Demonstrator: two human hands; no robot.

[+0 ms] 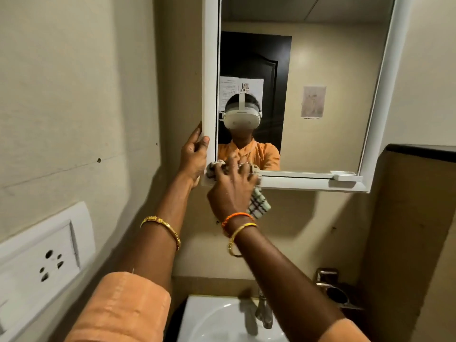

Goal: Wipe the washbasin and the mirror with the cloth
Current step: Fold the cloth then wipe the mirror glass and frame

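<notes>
A white-framed mirror [320, 70] hangs on the beige wall above a white washbasin [212, 317]. My left hand [193, 156] grips the lower left edge of the mirror frame, fingers curled round it. My right hand [232, 186] presses a checked cloth [259, 203] against the bottom left corner of the glass, fingers curled over it. Part of the cloth hangs below the frame. The basin lies at the bottom of the view, partly hidden by my arms.
A metal tap [264, 314] stands at the basin's back. A white socket plate [44, 262] sits on the left wall. A metal holder [333, 290] is fixed low on the right, beside a dark-topped partition [419, 154]. A small white tray [344, 174] rests on the mirror's lower frame.
</notes>
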